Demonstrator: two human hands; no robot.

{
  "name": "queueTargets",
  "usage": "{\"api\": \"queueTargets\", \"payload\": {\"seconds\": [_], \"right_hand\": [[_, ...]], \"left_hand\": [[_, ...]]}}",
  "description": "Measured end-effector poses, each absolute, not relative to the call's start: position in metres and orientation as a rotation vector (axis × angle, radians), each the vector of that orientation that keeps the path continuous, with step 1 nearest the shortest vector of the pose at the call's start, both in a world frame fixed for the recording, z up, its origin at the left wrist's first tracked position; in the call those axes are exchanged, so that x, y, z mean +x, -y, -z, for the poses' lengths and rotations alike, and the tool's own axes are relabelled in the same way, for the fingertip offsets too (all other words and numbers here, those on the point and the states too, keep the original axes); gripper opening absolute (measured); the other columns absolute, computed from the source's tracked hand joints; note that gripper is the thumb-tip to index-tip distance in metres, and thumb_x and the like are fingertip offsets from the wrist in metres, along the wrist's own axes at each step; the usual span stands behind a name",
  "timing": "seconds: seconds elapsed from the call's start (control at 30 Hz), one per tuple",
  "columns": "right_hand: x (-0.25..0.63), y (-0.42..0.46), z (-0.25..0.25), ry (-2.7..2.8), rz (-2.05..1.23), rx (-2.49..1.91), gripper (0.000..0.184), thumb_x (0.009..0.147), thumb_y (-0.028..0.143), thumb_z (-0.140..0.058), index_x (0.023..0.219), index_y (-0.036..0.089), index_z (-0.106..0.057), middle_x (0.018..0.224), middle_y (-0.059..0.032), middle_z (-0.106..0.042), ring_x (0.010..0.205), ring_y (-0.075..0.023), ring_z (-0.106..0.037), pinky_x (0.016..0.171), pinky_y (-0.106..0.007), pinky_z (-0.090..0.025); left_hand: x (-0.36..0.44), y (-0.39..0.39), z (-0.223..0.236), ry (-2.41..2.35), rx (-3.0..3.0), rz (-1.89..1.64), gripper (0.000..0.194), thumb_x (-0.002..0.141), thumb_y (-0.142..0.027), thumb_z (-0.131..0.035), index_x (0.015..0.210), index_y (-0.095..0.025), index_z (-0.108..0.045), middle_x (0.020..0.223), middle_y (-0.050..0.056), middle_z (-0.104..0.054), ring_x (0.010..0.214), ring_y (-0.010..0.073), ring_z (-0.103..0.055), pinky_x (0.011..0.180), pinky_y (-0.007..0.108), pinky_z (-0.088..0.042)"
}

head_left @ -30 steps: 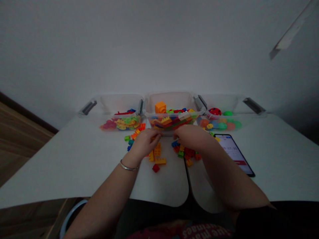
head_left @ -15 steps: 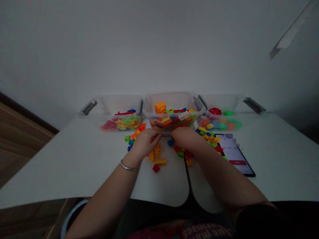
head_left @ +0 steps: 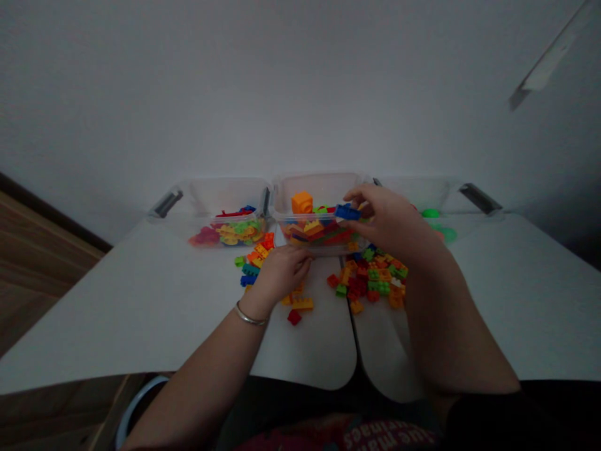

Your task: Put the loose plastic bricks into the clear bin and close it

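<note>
My right hand (head_left: 389, 219) is raised over the right side of the middle clear plastic bin (head_left: 319, 188), pinching a blue toy building brick (head_left: 347, 212) between thumb and fingers. That bin holds many coloured bricks and a large orange brick (head_left: 302, 202). My left hand (head_left: 284, 272) rests low at the bin's front edge, fingers curled, over a scatter of loose bricks (head_left: 251, 266). Its palm hides whatever lies beneath. A silver bangle (head_left: 248, 316) circles my left wrist. Another heap of loose bricks (head_left: 370, 279) lies below my right hand.
A clear bin of coloured pieces (head_left: 211, 194) stands to the left, and a clear bin (head_left: 413, 191) with a green ball (head_left: 429, 213) stands to the right, partly behind my right hand. A white table (head_left: 117, 300) extends to both sides, with a wall behind.
My right hand has risen from the bin's front edge to above the bin, holding a blue brick. The right-hand heap of bricks has grown, and the phone no longer shows.
</note>
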State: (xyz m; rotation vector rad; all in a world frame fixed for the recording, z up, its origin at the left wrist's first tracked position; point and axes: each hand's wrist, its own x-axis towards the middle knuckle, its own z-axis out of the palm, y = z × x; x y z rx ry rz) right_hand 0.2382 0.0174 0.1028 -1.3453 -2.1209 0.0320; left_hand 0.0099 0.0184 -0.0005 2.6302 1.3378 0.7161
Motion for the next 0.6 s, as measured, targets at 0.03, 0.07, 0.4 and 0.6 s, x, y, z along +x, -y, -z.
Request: {"api": "queueTargets", "payload": {"seconds": [0.03, 0.07, 0.4, 0.6], "right_hand": [[0.242, -0.019, -0.105, 2.070, -0.004, -1.339, 0.029, 0.080, 0.019, -0.061, 0.109, 0.018, -0.065, 0.103, -0.0079, -0.068, 0.084, -0.0201, -0.065, 0.076, -0.033, -0.051], [0.246, -0.021, -0.106, 2.026, 0.025, -1.336, 0.026, 0.080, 0.019, -0.060, 0.106, 0.018, -0.066, 0.105, -0.0083, -0.067, 0.086, -0.0201, -0.065, 0.078, -0.034, -0.052], [0.260, -0.055, -0.086, 1.813, 0.113, -1.279, 0.032, 0.075, 0.011, -0.056, 0.099, 0.020, -0.074, 0.118, -0.0123, -0.062, 0.110, -0.0258, -0.060, 0.091, -0.041, -0.052], [0.254, -0.060, -0.082, 2.017, 0.056, -1.250, 0.035, 0.073, 0.005, -0.048, 0.093, 0.019, -0.073, 0.105, -0.0092, -0.070, 0.104, -0.0237, -0.063, 0.099, -0.041, -0.047]], "left_hand": [[0.012, -0.017, 0.000, -1.331, 2.671, -0.701, 0.021, 0.092, -0.023, -0.050, 0.094, -0.019, -0.071, 0.087, 0.009, -0.072, 0.083, 0.0223, -0.066, 0.077, 0.035, -0.049], [0.015, -0.016, 0.000, -1.332, 2.713, -0.683, 0.022, 0.092, -0.023, -0.050, 0.094, -0.018, -0.071, 0.087, 0.009, -0.072, 0.083, 0.0226, -0.066, 0.077, 0.035, -0.049], [0.024, -0.015, -0.009, -1.375, 2.901, -0.535, 0.026, 0.094, -0.026, -0.048, 0.090, -0.016, -0.072, 0.080, 0.009, -0.071, 0.079, 0.0228, -0.064, 0.072, 0.036, -0.048], [0.021, -0.015, -0.007, -1.386, 2.868, -0.488, 0.022, 0.093, -0.024, -0.051, 0.092, -0.017, -0.072, 0.082, 0.007, -0.073, 0.081, 0.0223, -0.066, 0.075, 0.036, -0.048]]}}
